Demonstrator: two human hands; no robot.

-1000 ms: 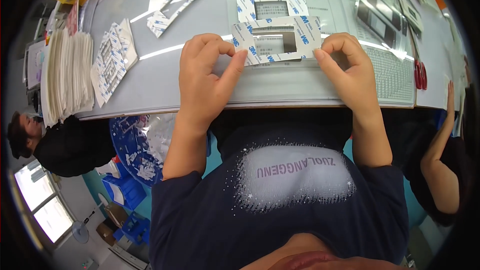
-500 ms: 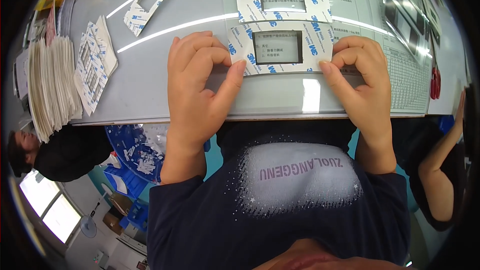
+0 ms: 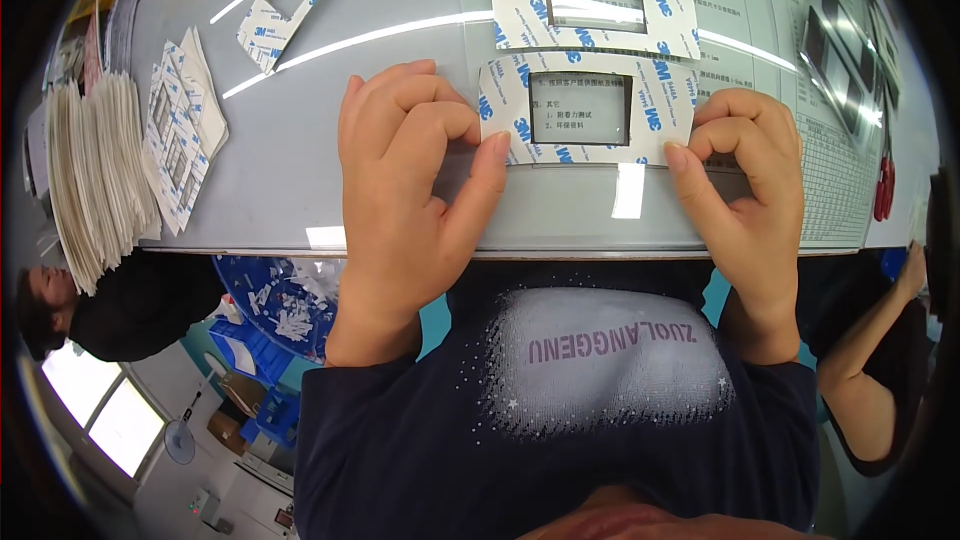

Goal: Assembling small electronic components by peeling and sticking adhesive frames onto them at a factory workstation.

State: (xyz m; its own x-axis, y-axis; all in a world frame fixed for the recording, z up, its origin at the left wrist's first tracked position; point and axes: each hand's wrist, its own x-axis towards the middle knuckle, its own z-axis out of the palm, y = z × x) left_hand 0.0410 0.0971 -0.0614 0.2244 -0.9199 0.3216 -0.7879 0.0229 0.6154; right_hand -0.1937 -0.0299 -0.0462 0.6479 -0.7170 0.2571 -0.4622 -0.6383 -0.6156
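A flat rectangular adhesive-backed frame (image 3: pixel 657 105), its white liner printed in blue, lies level over the glass-topped table in front of me. Its window has a dark inner edge, and printed text shows through it. My left hand (image 3: pixel 415 175) pinches the left edge between thumb and fingers. At the opposite edge, my right hand (image 3: pixel 748 165) has the same pinch, thumb on the near corner. Just beyond it, almost edge to edge, rests a similar windowed frame (image 3: pixel 668 10) that neither hand touches.
Another liner-covered frame (image 3: pixel 265 32) lies far left. Overlapping frames (image 3: pixel 180 140) sit beside a tall stack of white sheets (image 3: pixel 100 175). Dark frames (image 3: pixel 835 55) and red-handled scissors (image 3: pixel 885 188) are at right. A blue bin of scraps (image 3: pixel 285 305) stands below the table edge. People are on both sides.
The view has shifted slightly, so the hands and both frames appear a little farther right and lower. Both pinches stay the same. The person's arm at right has moved slightly.
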